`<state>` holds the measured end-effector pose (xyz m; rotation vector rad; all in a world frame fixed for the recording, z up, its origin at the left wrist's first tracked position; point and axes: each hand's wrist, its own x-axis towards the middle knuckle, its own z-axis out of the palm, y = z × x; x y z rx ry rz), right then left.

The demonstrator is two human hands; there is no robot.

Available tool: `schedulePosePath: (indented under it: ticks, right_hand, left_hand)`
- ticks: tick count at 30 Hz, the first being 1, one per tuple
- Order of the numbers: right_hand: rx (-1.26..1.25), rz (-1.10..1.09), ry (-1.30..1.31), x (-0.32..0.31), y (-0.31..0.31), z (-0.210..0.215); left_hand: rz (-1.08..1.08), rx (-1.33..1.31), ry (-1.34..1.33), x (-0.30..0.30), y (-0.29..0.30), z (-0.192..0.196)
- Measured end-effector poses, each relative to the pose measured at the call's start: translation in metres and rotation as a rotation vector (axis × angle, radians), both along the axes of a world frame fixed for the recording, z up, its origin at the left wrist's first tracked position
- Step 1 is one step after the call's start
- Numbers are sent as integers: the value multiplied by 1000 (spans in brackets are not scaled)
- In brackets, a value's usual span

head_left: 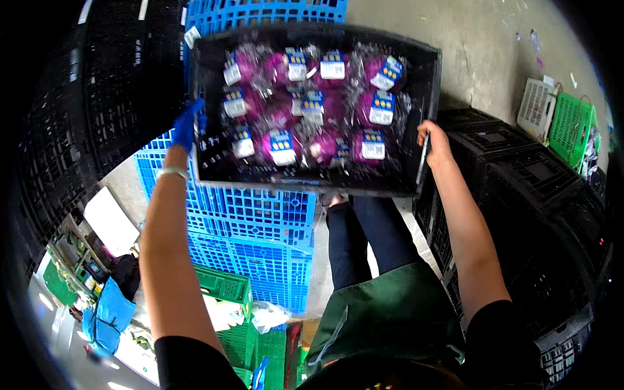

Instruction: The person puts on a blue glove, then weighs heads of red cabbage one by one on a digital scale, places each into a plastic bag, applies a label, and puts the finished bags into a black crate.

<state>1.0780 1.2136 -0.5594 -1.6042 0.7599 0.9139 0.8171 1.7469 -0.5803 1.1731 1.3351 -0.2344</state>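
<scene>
A black plastic crate (305,187) is held up in front of me between my two hands. Several film-wrapped red cabbages (283,140) lie in it in rows, each with a blue and white label. My left hand (186,127), in a blue glove, is closed on the crate's left side, and its fingers are partly hidden and blurred. The right one, my bare right hand (435,140), wraps its fingers round the crate's right end wall.
Blue crates (250,214) are stacked beneath and beyond the held crate. Tall stacks of black crates stand at left (71,97) and right (520,188). Green crates (250,344) are at lower left, with a clear plastic bag (270,316). Grey and green baskets (572,127) lie far right.
</scene>
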Motion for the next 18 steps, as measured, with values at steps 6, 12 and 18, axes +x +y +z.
schedulePosePath:
  ticks: [6,12,18]
  right_hand:
    - [157,-98,-48,2,77,-45]
    - [527,46,-79,32,147,-22]
    - [337,722,-554,-11,162,56]
  left_hand:
    - [-112,127,-144,86,52,19]
    - [-497,848,-668,140,-8,48]
    - [-488,302,-330,-12,-204,-9]
